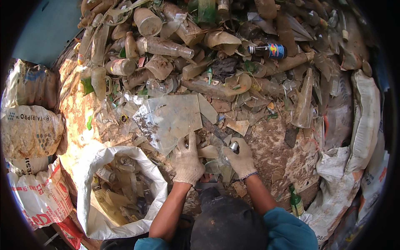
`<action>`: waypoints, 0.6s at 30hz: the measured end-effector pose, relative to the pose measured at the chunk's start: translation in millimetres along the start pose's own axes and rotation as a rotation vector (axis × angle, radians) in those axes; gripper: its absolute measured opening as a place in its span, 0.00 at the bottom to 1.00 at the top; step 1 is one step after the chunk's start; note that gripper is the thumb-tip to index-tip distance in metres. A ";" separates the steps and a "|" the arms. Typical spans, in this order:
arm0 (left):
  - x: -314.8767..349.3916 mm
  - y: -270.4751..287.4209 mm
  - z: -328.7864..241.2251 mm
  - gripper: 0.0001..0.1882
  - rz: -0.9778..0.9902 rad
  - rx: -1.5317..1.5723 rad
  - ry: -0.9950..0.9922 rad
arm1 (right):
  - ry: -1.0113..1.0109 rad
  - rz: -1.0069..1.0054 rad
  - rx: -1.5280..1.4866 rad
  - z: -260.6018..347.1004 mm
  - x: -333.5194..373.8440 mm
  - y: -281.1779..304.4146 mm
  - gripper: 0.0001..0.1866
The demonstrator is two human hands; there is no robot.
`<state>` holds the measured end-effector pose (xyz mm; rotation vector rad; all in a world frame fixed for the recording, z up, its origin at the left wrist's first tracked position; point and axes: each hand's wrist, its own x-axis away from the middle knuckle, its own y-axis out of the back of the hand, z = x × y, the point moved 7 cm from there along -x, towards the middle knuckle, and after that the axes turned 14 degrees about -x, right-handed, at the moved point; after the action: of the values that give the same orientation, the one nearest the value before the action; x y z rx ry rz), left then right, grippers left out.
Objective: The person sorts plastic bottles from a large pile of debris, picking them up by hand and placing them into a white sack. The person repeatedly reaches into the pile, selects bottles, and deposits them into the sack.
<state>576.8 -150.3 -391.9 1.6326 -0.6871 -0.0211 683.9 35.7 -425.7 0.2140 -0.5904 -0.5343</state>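
My left hand [188,162], in a pale knit glove, rests at the lower edge of a large dusty glass pane [177,116]. Its index finger is stretched out over that edge; no firm hold shows. My right hand [241,160], gloved too, is closed around something with a silver metal end [234,146]; the rest of it is hidden by the fingers. Just beyond, a dark flat strip like a blade [214,129] lies on the ground, and I cannot tell whether it joins what I hold. Glass shards [225,168] lie between my hands.
A white woven sack [85,196] holding broken glass stands open at the left. Dirty bottles and jars [166,46] are heaped across the far side. A green bottle [296,202] stands near my right elbow. Filled sacks [33,129] line the left, and more sacks [362,121] the right.
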 end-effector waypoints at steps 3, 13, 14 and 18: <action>-8.1 1.9 -6.0 0.53 0.125 0.085 -0.019 | 0.164 -0.037 0.292 16.0 4.5 8.0 0.38; -15.7 -8.4 -18.5 0.64 0.225 0.516 0.122 | 0.024 -0.024 0.580 37.8 -18.4 13.3 0.36; -17.3 -9.7 -19.1 0.63 0.140 0.458 0.072 | 0.014 -0.013 0.560 39.8 -19.2 14.3 0.35; -19.0 -7.8 -25.5 0.59 0.046 0.378 -0.076 | 0.105 0.023 0.524 21.2 -26.4 18.1 0.33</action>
<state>574.5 -118.9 -400.9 1.9848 -0.8228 0.0851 660.6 64.3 -414.8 0.7262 -0.6216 -0.3347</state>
